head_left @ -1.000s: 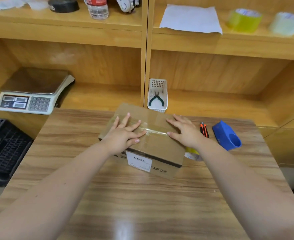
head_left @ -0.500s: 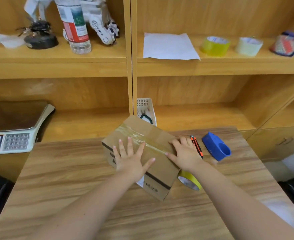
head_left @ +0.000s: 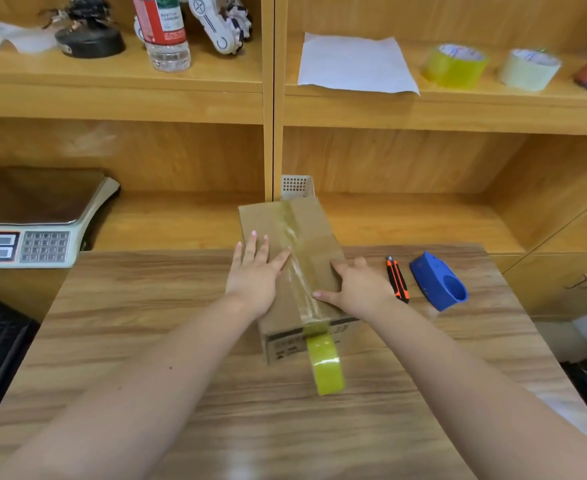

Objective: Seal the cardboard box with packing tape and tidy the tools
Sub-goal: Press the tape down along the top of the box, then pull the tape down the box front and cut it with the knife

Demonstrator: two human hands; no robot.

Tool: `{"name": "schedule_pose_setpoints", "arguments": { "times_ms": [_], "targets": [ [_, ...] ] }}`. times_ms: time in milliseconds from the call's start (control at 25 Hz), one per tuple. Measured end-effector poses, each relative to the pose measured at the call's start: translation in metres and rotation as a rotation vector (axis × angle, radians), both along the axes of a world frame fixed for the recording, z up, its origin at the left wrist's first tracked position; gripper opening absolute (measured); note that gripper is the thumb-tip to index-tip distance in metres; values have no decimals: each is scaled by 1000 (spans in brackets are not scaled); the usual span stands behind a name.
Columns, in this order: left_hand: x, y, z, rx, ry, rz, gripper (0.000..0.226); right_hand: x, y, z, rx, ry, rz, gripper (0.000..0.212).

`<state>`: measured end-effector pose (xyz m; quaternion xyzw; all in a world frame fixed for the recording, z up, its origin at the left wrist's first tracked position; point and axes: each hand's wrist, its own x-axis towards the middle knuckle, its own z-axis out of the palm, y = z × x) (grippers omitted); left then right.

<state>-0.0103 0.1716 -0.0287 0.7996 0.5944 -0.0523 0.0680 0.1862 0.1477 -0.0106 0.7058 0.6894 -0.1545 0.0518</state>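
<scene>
A wooden surface (head_left: 146, 323) stands before wooden shelves. The cardboard box (head_left: 312, 237) sits near the far edge of the surface, at its middle. A strip of packing tape (head_left: 297, 268) runs along its top seam and goes down over the near side, where the yellow tape roll (head_left: 325, 363) is not cut off yet. The left hand (head_left: 255, 273) and the right hand (head_left: 357, 285) lie flat on the top, fingers spread, gripping nothing. I think the attached roll may pull the strip loose or crooked if the box is turned carelessly. The utility knife (head_left: 396, 279) and the blue dispenser (head_left: 439, 280) lie toward the right edge, near the right hand; a careless reach could push them off.
</scene>
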Motion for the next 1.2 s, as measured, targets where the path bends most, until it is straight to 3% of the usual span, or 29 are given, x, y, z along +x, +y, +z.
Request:
{"name": "schedule_pose_setpoints", "arguments": {
  "times_ms": [160, 240, 360, 440, 600, 720, 920, 1080, 1200],
  "targets": [
    [28, -18, -16, 2, -163, 100, 68, -7, -8, -4, 53, 2, 73, 75],
    [33, -19, -20, 29, -176, 119, 73, 11, -5, -13, 70, 162, 25, 72],
    [35, -17, -22, 75, -182, 116, 65, 58, 10, -49, 36, 477, -269, 57],
    [32, -16, -22, 100, -200, 123, 62, 97, 25, -87, -38, 418, -406, 51],
    [30, -16, -28, 115, -259, 141, 62, 169, 54, -156, -234, 73, -286, 67],
    [31, -17, -30, 105, -260, 152, 61, 185, 49, -173, -304, -13, -232, 75],
    [30, -18, -27, 80, -286, 153, 60, 177, 2, -178, -96, 226, -316, 59],
    [25, -20, -22, 82, -441, 157, 54, 169, -28, -182, 44, 274, -353, 32],
    [24, -22, -22, 88, -372, 112, 54, 159, -29, -183, 11, 345, -567, 46]
  ]
}}
